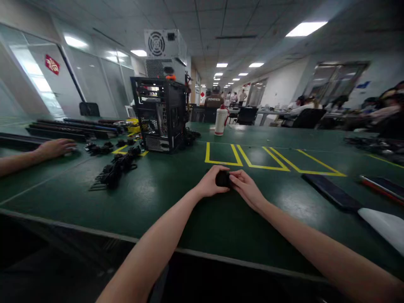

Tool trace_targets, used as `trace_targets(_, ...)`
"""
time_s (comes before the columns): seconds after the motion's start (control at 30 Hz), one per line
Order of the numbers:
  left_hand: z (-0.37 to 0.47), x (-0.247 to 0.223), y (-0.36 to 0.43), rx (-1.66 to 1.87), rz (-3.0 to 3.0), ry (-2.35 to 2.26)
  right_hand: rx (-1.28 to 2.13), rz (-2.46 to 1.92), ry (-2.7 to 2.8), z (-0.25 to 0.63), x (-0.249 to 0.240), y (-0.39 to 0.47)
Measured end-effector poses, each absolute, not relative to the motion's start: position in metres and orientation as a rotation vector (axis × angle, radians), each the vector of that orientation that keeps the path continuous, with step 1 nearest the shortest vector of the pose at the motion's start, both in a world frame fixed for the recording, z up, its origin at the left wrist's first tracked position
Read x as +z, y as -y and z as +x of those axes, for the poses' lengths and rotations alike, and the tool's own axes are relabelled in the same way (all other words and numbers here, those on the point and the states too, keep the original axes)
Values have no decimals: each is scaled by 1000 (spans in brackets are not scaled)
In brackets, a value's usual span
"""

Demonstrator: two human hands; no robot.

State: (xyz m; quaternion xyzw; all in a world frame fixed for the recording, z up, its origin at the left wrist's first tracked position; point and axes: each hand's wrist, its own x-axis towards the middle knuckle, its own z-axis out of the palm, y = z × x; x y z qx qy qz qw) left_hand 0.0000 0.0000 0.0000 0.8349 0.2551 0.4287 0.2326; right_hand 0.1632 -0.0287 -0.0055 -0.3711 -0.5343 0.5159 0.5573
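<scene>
Just above the green tabletop, my left hand (212, 182) curls its thumb and fingers round a small, dark, rounded object (222, 179). From the other side my right hand (246, 185) pinches its right edge between thumb and fingertips. What kind of thing it is cannot be made out. Beyond both hands, yellow tape outlines (224, 163) mark the table. To the left lies a bundle of black cables (115, 170), apart from my hands.
A black computer case (162, 113) stands back left, with power supplies (164, 44) stacked on top. Behind the tape is a white bottle (221, 122). Another person's hand (57, 147) rests far left near long dark parts (63, 131). At right lies a dark flat pad (331, 191).
</scene>
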Motion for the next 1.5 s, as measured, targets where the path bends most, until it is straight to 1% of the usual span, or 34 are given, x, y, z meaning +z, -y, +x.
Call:
trace_targets(0.27, -1, 3, 1, 1165, 2307, -673, 1304, -893, 1234, 165, -2, 28)
trace_targets(0.47, 0, 0, -2, 1163, 2309, -688, 1192, -840, 1374, 167, -4, 31)
trace_targets(0.6, 0, 1, -2, 1153, 2334, -697, 1150, -900, 1359, 165, -3, 30)
trace_targets(0.83, 0, 2, -1, 1124, 2329, -703, 1234, -892, 1383, 170, -1, 29)
trace_targets(0.93, 0, 1, -1, 1127, 2325, -701, 1200, -858, 1409, 170, 0, 30)
trace_targets(1.13, 0, 3, -1, 1113, 2326, -710, 1174, -927, 1370, 167, 2, 31)
trace_targets(1.33, -1, 2, -1, 1102, 2338, -708, 1238, -938, 1354, 170, 2, 29)
trace_targets(1.5, 0, 2, -1, 1113, 2326, -700, 1141, -878, 1454, 171, 1, 32)
